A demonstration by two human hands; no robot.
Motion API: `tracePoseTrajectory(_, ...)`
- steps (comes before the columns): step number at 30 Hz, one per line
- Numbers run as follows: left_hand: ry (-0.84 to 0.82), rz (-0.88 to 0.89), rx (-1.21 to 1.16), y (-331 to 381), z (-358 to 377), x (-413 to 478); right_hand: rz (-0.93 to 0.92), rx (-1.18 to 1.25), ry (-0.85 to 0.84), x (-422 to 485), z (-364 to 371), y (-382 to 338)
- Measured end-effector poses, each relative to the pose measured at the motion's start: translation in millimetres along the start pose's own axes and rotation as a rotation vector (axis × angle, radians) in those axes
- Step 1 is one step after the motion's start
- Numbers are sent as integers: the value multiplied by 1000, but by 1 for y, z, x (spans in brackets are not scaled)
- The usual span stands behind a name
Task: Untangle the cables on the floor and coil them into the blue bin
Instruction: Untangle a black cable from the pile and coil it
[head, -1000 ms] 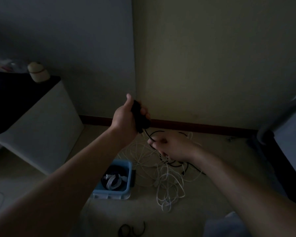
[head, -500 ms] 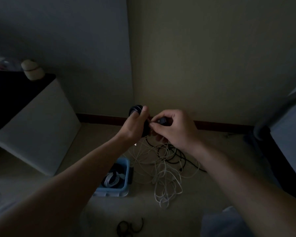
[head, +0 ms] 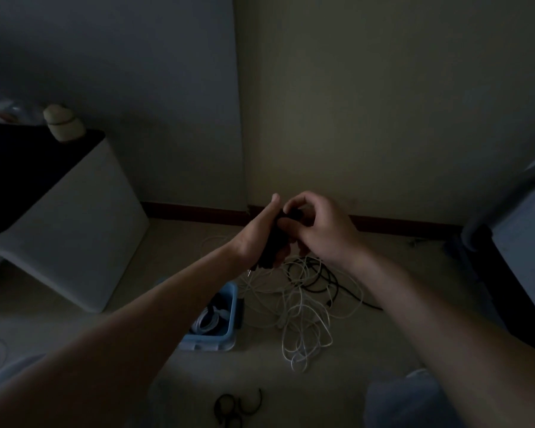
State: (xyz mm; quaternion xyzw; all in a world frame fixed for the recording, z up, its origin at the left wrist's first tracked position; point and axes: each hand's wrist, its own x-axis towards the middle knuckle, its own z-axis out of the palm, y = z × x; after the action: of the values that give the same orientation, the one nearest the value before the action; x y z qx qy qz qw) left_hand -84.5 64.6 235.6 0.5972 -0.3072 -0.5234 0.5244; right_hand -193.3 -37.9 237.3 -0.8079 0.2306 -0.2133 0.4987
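Dim floor (head: pixel 173 242); left hand (head: pixel 254 239) grips black cable (head: pixel 271 250)

Below the left hand (head: pixel 254 239) and right hand (head: pixel 320 230), tangled white cables (head: pixel 300 322) and a black cable (head: pixel 332 278) cover the floor (head: pixel 173 242). The blue bin (head: pixel 210 342) stands lower left, and a white cabinet (head: pixel 74 236) blocks farther left, with bare floor between them.
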Motion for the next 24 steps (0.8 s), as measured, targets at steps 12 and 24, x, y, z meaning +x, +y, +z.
tracePoseTrajectory(12, 16, -40, -128, -11, -13, -33, 113, 285, 52, -14, 29, -5)
tracePoseTrajectory(24, 272, -180, 26, -56, -14, -77, 9, -301, -51, -54, 62, 9)
